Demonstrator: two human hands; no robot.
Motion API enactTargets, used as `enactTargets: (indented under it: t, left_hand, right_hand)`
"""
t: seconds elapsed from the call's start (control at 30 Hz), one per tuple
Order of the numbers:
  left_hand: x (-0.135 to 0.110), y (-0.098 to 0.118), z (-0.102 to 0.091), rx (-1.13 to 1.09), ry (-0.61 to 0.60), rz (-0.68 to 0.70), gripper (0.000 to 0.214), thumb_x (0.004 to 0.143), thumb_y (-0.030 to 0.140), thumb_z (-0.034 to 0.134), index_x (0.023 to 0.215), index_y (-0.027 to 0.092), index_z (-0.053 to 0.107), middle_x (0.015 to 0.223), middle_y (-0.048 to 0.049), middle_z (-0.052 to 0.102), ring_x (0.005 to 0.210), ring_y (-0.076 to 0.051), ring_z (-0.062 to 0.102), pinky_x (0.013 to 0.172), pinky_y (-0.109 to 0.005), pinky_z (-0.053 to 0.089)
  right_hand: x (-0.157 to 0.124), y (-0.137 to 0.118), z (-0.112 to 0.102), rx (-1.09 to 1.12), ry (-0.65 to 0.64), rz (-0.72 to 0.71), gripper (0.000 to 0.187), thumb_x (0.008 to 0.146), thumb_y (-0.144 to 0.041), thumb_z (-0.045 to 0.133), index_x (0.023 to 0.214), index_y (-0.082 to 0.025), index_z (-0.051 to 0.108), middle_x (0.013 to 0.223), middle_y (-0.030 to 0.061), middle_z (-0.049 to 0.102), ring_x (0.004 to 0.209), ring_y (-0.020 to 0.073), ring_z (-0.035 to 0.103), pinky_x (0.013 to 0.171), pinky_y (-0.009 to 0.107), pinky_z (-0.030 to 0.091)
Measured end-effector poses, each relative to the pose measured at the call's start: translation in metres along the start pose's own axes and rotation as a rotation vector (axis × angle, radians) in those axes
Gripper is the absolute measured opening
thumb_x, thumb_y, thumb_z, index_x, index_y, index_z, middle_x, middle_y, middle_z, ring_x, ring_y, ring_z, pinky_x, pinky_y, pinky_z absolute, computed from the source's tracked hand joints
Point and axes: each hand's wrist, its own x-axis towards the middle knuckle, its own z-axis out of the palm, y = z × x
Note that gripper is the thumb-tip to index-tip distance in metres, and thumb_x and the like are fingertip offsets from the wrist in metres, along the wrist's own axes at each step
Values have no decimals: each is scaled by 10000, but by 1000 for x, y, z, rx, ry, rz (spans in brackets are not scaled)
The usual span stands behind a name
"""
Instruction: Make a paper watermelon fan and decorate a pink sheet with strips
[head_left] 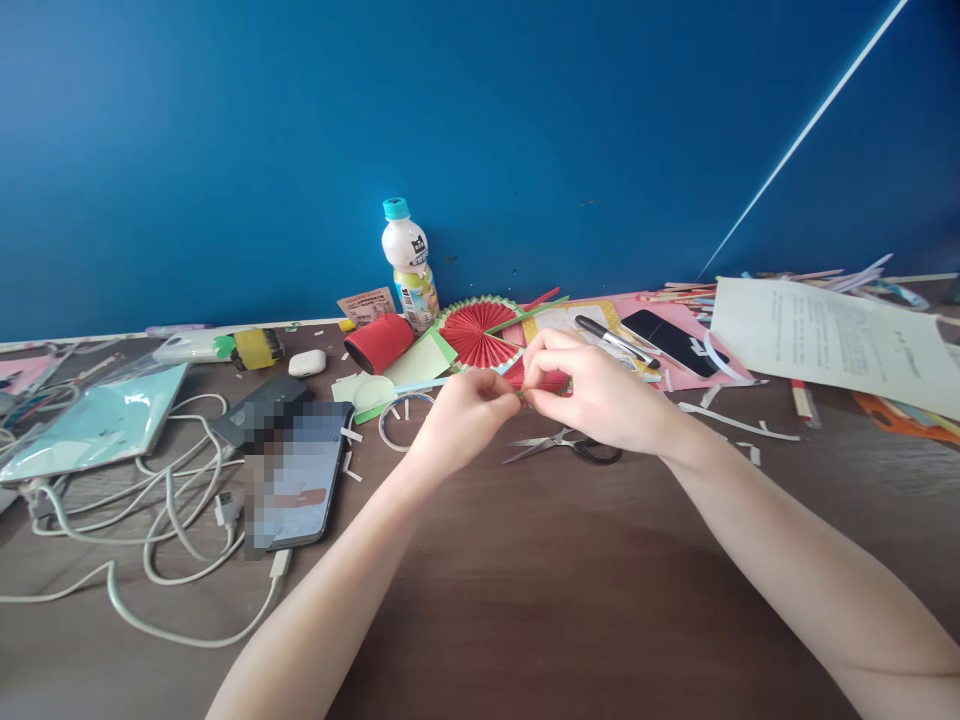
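My left hand (476,412) and my right hand (581,385) meet over the desk, thumb and fingertips pinched close together. Both are closed on a piece of red pleated paper (553,381) with a trace of green at its edge; the fingers hide much of it. Just behind them lies a round red paper fan (480,335) with a green fringed rim and green strips across it. A pair of scissors (555,442) with dark handles rests on the desk below my right hand. Near my left wrist is a ring of clear tape (384,425).
A drink bottle (409,265) stands by the blue wall, with a red cylinder (379,343) beside it. Left are a phone (307,480), tangled white cables (161,500) and an earphone case (307,362). Right are a marker (615,340), another phone (671,342), and a printed sheet (832,345).
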Motion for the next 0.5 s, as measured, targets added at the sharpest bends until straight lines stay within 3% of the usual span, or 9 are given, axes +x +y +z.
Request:
enactTargets:
  t: [0.5]
  left_hand:
    - [1,-3,-2,-30,-1,19,127,685,265,493,604,168,503,593,40,448,566,-89,377,528,-217,286]
  right_hand:
    - [3,-1,-7,74,4,116,144,740,-150,522,602,-181,543,806,10,516,781,145,500,710,298,373]
